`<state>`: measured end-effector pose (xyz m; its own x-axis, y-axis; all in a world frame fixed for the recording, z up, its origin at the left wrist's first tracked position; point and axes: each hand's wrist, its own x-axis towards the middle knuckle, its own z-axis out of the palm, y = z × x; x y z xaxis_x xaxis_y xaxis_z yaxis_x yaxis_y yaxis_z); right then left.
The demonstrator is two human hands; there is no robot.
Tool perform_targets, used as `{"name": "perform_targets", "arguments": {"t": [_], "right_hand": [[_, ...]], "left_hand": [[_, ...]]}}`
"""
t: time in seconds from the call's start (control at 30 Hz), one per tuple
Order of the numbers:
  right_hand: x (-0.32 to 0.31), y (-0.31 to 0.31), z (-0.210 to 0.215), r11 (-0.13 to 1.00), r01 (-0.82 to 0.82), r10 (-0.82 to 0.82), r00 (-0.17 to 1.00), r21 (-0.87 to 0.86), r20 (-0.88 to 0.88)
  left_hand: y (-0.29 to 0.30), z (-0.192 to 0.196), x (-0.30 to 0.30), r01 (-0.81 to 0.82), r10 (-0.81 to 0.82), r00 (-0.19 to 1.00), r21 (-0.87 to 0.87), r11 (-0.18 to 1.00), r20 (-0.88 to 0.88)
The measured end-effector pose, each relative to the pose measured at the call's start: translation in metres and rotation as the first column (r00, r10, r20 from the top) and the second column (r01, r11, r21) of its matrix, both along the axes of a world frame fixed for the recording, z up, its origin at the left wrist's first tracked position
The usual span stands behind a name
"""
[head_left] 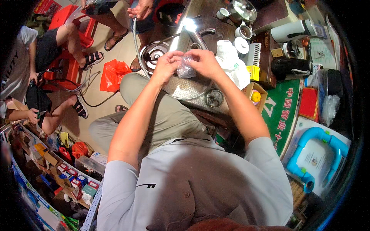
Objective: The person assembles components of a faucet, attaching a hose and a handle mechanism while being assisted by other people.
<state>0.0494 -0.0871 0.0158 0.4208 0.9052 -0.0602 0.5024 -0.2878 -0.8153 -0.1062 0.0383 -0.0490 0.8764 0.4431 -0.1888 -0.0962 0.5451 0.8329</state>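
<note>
My left hand (166, 65) and my right hand (206, 63) are raised together in front of me, both pinching a small clear plastic bag (186, 69). What the bag holds is too small to make out. Below the hands lies a metal tea tray with a perforated surface (185, 89), a round drain cup (214, 98) and a chrome faucet (200, 35). My lap in khaki trousers (169, 115) is under the forearms.
White cups (242, 45), a lidded metal kettle (242, 9), a white crumpled bag (231, 61), a yellow box (254, 94) and a green board (283, 111) crowd the table at right. Other people sit at the left on red stools (73, 23). An orange bag (113, 74) lies on the floor. Shelves of small boxes (58, 169) stand at lower left.
</note>
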Motion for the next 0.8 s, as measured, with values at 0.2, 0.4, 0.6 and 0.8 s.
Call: {"name": "perform_targets", "arguments": {"t": [0.2,0.4,0.6,0.8], "right_hand": [[-0.012,-0.005,-0.003,0.984,0.144,-0.155,0.981,0.101,0.119],[-0.017,-0.008,-0.004,0.949,0.316,-0.304,0.891,-0.023,-0.337],[-0.021,-0.005,-0.007,0.944,0.294,-0.296,0.955,0.151,-0.014],[0.01,-0.002,0.007,0.902,0.431,-0.43,0.882,-0.038,-0.195]], "left_hand": [[-0.012,0.015,-0.009,-0.09,0.094,0.965,0.027,0.996,-0.244],[-0.021,0.025,-0.013,-0.205,0.171,0.973,-0.238,0.949,-0.156],[-0.015,0.016,-0.019,-0.306,0.267,0.939,-0.174,0.936,-0.215],[0.001,0.019,-0.046,-0.496,0.462,0.868,-0.271,0.825,-0.182]]}}
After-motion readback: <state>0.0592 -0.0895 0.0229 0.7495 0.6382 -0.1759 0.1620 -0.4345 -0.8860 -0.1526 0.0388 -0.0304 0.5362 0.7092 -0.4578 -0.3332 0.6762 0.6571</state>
